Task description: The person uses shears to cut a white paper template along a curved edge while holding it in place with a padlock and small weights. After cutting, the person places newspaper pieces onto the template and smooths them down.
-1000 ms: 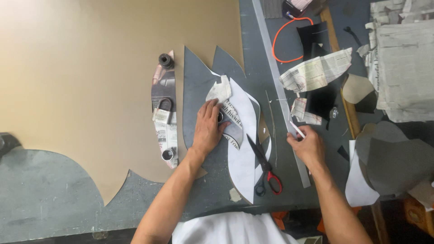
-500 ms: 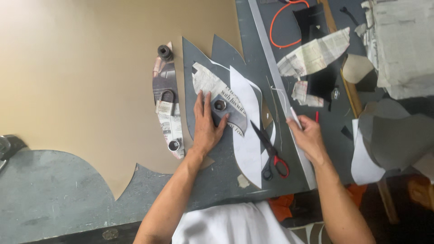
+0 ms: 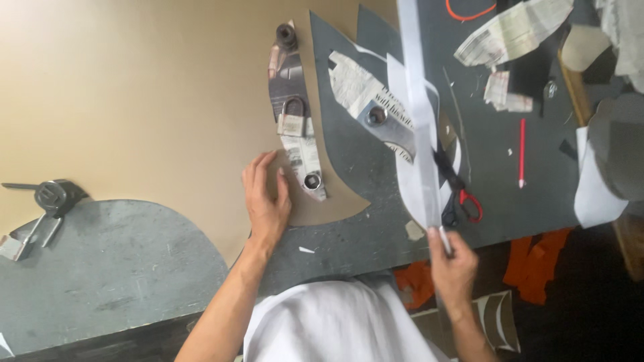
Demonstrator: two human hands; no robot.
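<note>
My left hand [image 3: 265, 201] lies flat and open on the tan sheet [image 3: 134, 100], its fingertips right beside a narrow newspaper pattern piece [image 3: 302, 151]. A padlock [image 3: 292, 121] and a round metal weight [image 3: 312, 179] hold that piece down. My right hand [image 3: 453, 265] grips the near end of a long metal ruler [image 3: 417, 100], along with a thin white stick. The ruler runs away from me over the dark grey sheet [image 3: 355, 167]. On that sheet lie a second newspaper piece [image 3: 352, 84] under a round weight [image 3: 376, 115] and a white paper pattern [image 3: 406, 184].
Red-handled scissors [image 3: 459, 194] lie just right of the ruler, and a red pencil [image 3: 521, 153] lies farther right. A metal clamp tool [image 3: 50, 198] sits at the left above a grey rounded sheet [image 3: 114, 268]. Orange scraps [image 3: 537, 261] hang at the table's near edge; newspaper pieces [image 3: 516, 30] lie at the top right.
My left hand left the round weight on the grey sheet and moved left onto the tan sheet. My right hand drew back toward me, gripping the ruler's near end.
</note>
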